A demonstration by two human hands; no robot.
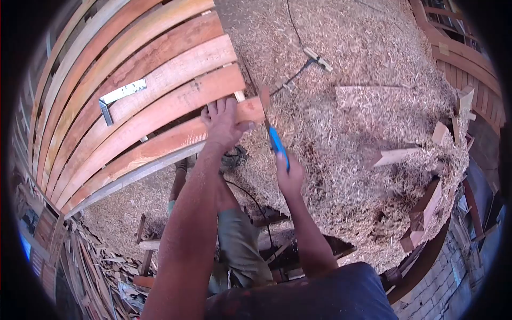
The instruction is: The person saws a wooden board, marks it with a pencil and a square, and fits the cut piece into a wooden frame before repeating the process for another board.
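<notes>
The left hand [223,124] grips the end of the curved plank [252,110]. The right hand [290,175], just beside it, has its fingers closed on a blue-handled tool [278,145], which points up at that end.

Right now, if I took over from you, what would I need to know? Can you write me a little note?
Left hand: open, pressed flat on the end of the curved plank.
Right hand: grip shut on the blue-handled tool, with its blade up against that plank's end.
Around: the plank lies beside the other curved planks. A metal square rests on them. Shavings are heaped just beyond.
Done: the heap suggests a lot of wood has already been worked.
Left: the hand and blade hide the plank's end, so I cannot tell how far along it is.
</notes>
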